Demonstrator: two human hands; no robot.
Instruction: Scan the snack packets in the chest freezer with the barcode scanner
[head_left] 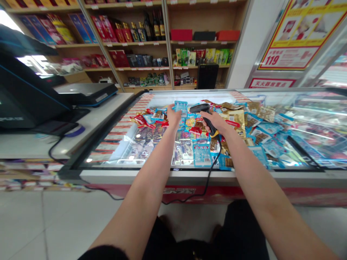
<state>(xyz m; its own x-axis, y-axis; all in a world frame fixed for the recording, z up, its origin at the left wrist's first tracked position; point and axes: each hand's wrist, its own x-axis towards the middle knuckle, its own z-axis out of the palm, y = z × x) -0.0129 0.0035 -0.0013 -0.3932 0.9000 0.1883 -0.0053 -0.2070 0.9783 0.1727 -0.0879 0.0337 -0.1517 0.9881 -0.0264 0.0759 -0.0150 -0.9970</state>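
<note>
Shop shelves (135,43) rise behind a glass-topped chest freezer (173,173) heaped with snack packets (187,148). Both arms reach forward over it, elbows nearly straight. The left hand (173,116) pinches a blue packet (180,106) upright, just beside a black barcode scanner (202,110) wrapped in the closed right hand (215,122), its cord (214,169) trailing down.

1 head-worn view, facing forward and down onto the barcode scanner (203,115)
</note>
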